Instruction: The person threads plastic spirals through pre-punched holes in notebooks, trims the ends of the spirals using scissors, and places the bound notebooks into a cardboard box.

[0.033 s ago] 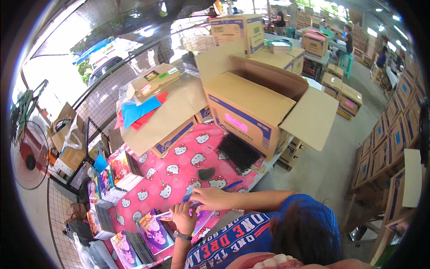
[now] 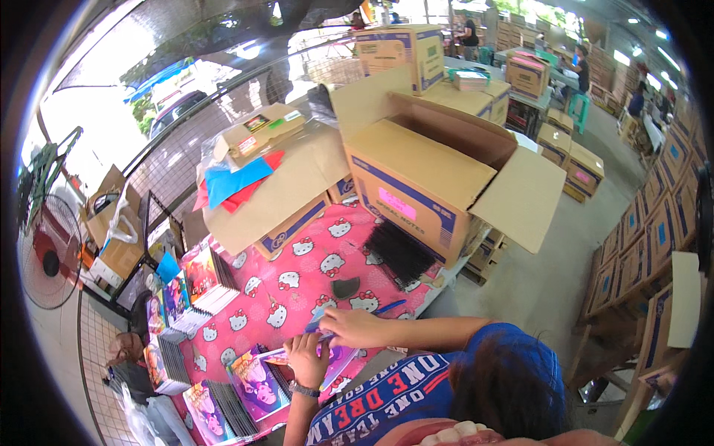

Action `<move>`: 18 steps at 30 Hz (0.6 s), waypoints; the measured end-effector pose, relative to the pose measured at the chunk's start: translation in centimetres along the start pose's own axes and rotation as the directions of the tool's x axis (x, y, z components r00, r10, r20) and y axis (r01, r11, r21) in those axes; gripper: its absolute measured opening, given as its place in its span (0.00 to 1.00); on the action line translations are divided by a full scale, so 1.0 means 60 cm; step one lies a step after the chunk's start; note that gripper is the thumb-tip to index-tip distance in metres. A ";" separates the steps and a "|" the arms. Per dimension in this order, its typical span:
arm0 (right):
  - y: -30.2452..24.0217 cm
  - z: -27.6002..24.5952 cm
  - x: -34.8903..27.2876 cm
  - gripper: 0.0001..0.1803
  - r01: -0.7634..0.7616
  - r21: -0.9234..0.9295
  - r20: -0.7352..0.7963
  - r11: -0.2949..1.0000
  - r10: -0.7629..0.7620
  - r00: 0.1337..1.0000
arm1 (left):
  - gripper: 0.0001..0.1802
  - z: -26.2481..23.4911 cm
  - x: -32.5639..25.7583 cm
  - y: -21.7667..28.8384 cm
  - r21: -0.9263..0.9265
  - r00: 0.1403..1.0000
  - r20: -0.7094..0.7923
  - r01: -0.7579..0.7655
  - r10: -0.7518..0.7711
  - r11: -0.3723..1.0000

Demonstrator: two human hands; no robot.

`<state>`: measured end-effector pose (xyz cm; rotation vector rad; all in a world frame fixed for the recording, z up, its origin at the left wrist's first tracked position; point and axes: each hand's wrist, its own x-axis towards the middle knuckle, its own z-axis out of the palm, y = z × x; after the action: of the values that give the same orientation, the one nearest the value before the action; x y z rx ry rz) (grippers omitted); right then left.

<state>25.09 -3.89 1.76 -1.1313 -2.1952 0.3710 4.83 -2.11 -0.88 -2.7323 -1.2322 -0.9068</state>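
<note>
Over the near edge of the pink table (image 2: 288,279), a notebook (image 2: 341,363) with a purple, colourful cover lies partly under both my hands. My left hand (image 2: 306,358), a dark watch at its wrist, is closed over the notebook's edge. Bent fingers of my right hand (image 2: 349,327) pinch close beside it at the same edge; what sits between them is hidden. Light blue material shows beneath the right fingers. Just beyond that hand lie a slim blue strip (image 2: 391,306) and a small dark grey piece (image 2: 345,288).
Stacks of notebooks (image 2: 216,412) line the table's left side. A bundle of thin black coil-like strands (image 2: 400,254) lies before a large open carton (image 2: 416,167). Blue and red sheets (image 2: 239,182) rest on another carton. A fan (image 2: 50,260) stands far left; stacked cartons (image 2: 639,241) fill the right.
The whole view has shifted very slightly. Both hands keep the same hold at the notebook's edge.
</note>
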 end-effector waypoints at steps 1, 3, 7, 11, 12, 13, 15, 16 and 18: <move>0.004 0.006 0.005 0.17 -0.008 -0.014 0.005 1.000 0.008 1.000 | 0.12 -0.001 0.008 -0.002 -0.009 1.000 -0.013 -0.008 0.007 1.000; 0.025 0.023 0.003 0.19 -0.042 -0.051 0.016 0.998 0.043 0.999 | 0.12 0.006 0.016 -0.002 -0.047 1.000 -0.016 -0.026 0.026 0.999; -0.004 0.010 0.013 0.16 -0.019 -0.030 -0.023 0.999 0.019 1.000 | 0.12 -0.004 0.013 -0.013 -0.063 0.999 -0.010 -0.041 0.040 0.997; -0.002 0.011 0.015 0.14 -0.105 -0.098 0.065 0.990 0.111 0.992 | 0.15 -0.003 0.002 0.006 -0.002 0.981 0.069 0.183 -0.182 0.983; 0.005 0.014 0.019 0.14 -0.115 -0.127 0.118 0.985 0.130 0.984 | 0.17 0.000 0.002 0.025 0.107 0.961 0.001 0.275 -0.277 0.955; 0.009 0.017 0.023 0.14 -0.124 -0.158 0.170 0.980 0.150 0.974 | 0.18 0.001 0.000 0.032 0.207 0.930 -0.076 0.368 -0.360 0.907; 0.000 0.024 0.023 0.14 -0.028 -0.112 0.024 0.993 0.031 0.999 | 0.19 0.019 -0.014 0.013 0.121 0.908 -0.039 0.418 -0.417 0.900; -0.005 0.026 0.024 0.13 0.020 -0.094 -0.052 0.995 -0.025 0.998 | 0.18 0.026 -0.019 0.006 0.089 0.904 -0.052 0.427 -0.424 0.900; -0.017 0.020 0.029 0.13 -0.053 -0.123 0.011 0.991 0.054 0.998 | 0.18 0.024 -0.021 -0.003 0.045 0.911 -0.041 0.412 -0.410 0.910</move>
<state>22.90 -3.05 2.07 -1.2593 -2.2289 0.2703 4.75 -2.51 -2.78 -2.4468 -1.8400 -0.9173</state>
